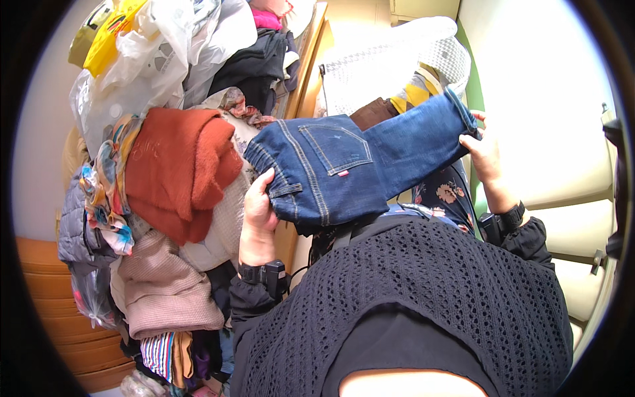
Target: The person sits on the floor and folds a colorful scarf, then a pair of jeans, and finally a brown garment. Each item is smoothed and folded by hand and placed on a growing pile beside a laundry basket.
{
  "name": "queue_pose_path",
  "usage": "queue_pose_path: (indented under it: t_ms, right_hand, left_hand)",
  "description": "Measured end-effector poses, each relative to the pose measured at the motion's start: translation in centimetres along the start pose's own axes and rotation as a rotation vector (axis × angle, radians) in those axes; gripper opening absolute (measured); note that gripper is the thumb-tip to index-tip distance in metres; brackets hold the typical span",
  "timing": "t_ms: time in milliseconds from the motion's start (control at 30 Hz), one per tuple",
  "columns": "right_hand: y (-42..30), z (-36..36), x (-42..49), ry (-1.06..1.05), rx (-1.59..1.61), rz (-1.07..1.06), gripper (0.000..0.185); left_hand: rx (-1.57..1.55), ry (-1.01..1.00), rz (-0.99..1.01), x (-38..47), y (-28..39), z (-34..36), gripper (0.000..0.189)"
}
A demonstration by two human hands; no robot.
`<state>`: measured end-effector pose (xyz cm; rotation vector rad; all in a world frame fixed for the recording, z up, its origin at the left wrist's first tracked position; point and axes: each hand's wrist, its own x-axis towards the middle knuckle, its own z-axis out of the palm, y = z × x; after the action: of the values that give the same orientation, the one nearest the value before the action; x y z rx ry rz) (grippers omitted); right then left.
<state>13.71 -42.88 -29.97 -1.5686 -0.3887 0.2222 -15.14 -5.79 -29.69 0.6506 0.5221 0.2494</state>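
A pair of dark blue denim jeans (342,168), partly folded, hangs between my two hands above my lap. The waistband is at the left, in my left hand (260,211), with the thumb on top. At the right, my right hand (478,149) pinches the hem of a leg that stretches out sideways. A back pocket with a small red tab faces up. Beside my left hand a folded rust-red fleece cloth (178,168) lies on the heap of clothes. The fingers under the denim are hidden.
Plastic bags (144,64) and folded black clothes (253,64) lie at the upper left. A beige knit garment (163,288) and striped cloth (158,355) are lower down. Ahead stands a white perforated basket (446,59) near brown and yellow cloth (416,92). Cream drawers (565,223) line the right.
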Motion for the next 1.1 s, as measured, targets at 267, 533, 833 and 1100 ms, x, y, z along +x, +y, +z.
queue_pose_path:
  t_ms: [267, 533, 833, 1100]
  right_hand:
    - [2.4, -1.7, 0.8, -0.017, -0.69, -0.441, 0.058]
    - [-0.4, 14.8, 1.0, -0.845, -0.544, -0.706, 0.057]
    - [0.8, 16.7, -0.6, -1.138, -0.736, -0.635, 0.062]
    - [0.2, 16.5, -0.9, -1.114, -0.679, -0.629, 0.06]
  left_hand:
    - [0.062, 0.135, 0.026, 0.7, -0.8, -3.3, 0.035]
    - [0.336, 0.164, 0.092, -0.5, -1.1, -3.3, 0.033]
    - [1.134, 0.364, 0.376, -1.1, -1.0, -2.0, 0.054]
    - [1.655, 0.149, 0.536, 1.8, -0.4, 4.1, 0.042]
